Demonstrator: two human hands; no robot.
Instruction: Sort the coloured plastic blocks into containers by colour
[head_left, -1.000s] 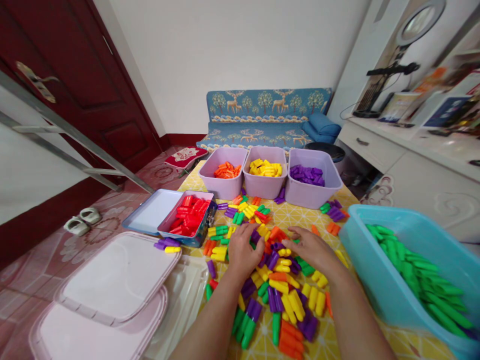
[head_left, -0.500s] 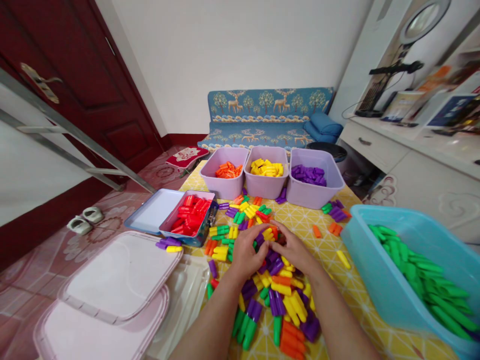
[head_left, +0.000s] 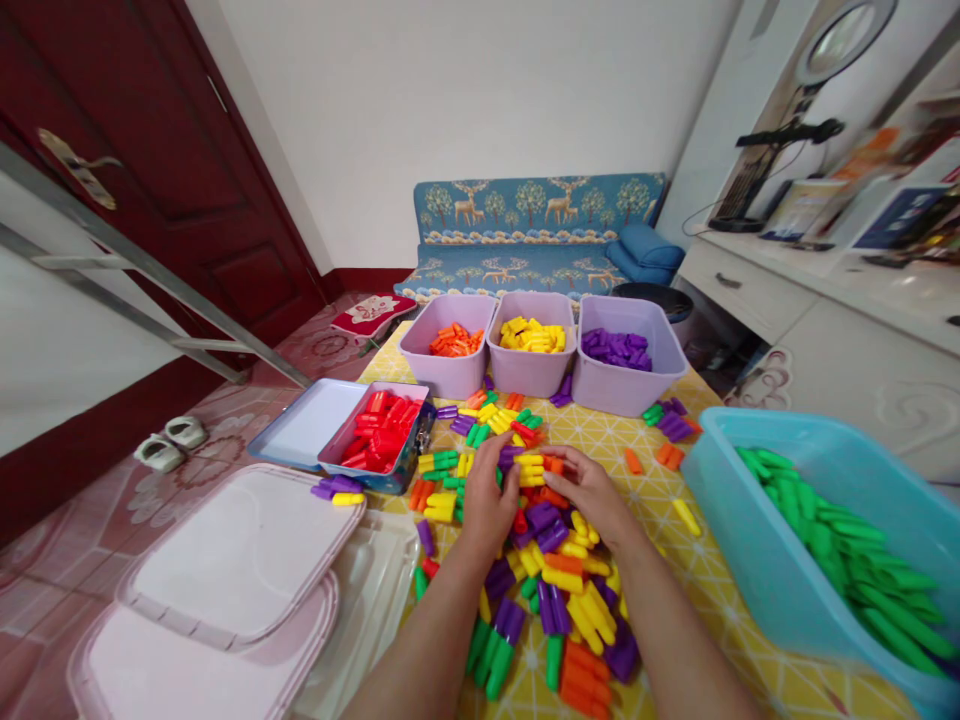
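A heap of coloured plastic caps (head_left: 551, 535), like marker caps, lies on the table in front of me, mixing purple, yellow, orange, green and red. My left hand (head_left: 489, 498) is at the heap's far left side, thumb and fingers apart beside a purple cap (head_left: 510, 456). On the right side, my right hand (head_left: 592, 495) has its thumb and fingers around orange caps (head_left: 553, 466). Yellow caps (head_left: 531, 470) lie between the two hands. Some fingertips are hidden among the pieces.
Three lilac bins hold orange caps (head_left: 456, 340), yellow caps (head_left: 532, 336) and purple caps (head_left: 616, 349). A tin (head_left: 405, 480) of red caps stands left, near pale lids (head_left: 247, 550). To the right is a turquoise tub (head_left: 720, 500) with green pieces. Behind stands a blue sofa (head_left: 517, 265).
My hands have moved apart, the left one slightly leftward and the right one slightly rightward. Yellow and orange caps between them are now more exposed.
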